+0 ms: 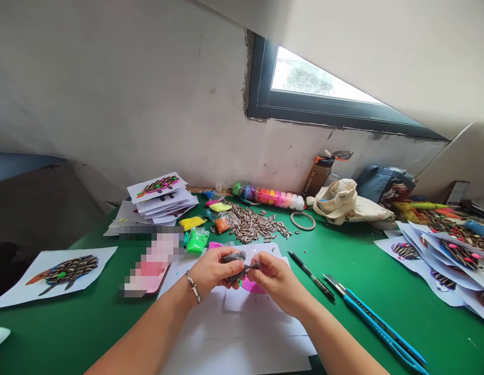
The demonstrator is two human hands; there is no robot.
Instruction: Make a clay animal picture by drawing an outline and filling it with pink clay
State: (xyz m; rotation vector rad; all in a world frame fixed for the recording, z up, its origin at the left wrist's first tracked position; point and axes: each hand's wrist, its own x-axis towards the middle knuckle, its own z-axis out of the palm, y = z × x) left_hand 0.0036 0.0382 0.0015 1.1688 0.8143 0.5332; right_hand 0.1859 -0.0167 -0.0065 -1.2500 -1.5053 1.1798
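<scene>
My left hand (220, 270), with a silver bracelet at the wrist, is closed around a dark grey lump of clay (234, 257) that seems to be in a clear bag. Close on its right, my right hand (271, 276) pinches a small dark grey piece beside the lump. Both hands are above white paper (234, 344). Partly hidden under them, a bright pink shape (254, 286) with thin drawn legs lies on the paper. Behind the hands is a pile of striped sunflower seeds (252, 224).
Bags of clay, one green (197, 240) and one yellow (192, 223), lie behind left. A pen (312, 276) and blue cutter (378, 323) lie right. Seed pictures stand in stacks left (164, 200) and right (441, 260). Tape (303, 221) and a bottle (318, 174) are farther back.
</scene>
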